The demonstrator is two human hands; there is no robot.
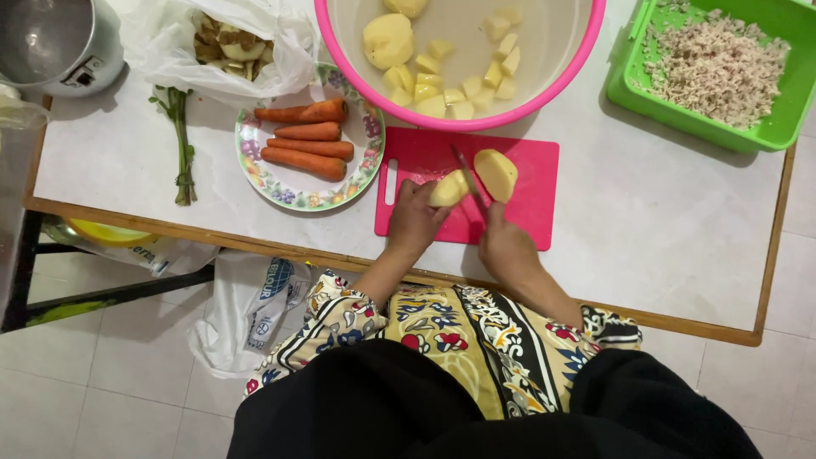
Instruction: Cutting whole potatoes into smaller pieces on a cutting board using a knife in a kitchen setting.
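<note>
Left hand (414,214) pinches 1 potato half (448,189) on the pink board (527,208), right hand (503,242) grips the knife (468,179) mid-cut; plenty of chunks sit in the bowl (552,98) already, 2 halves left

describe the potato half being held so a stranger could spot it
On the white table, find the pink cutting board. The left hand grips a peeled potato half there; unlike the free half beside it, fingers cover it.

A white-topped table (663,221) with a wooden edge stands on a pale tiled floor (102,399).
</note>
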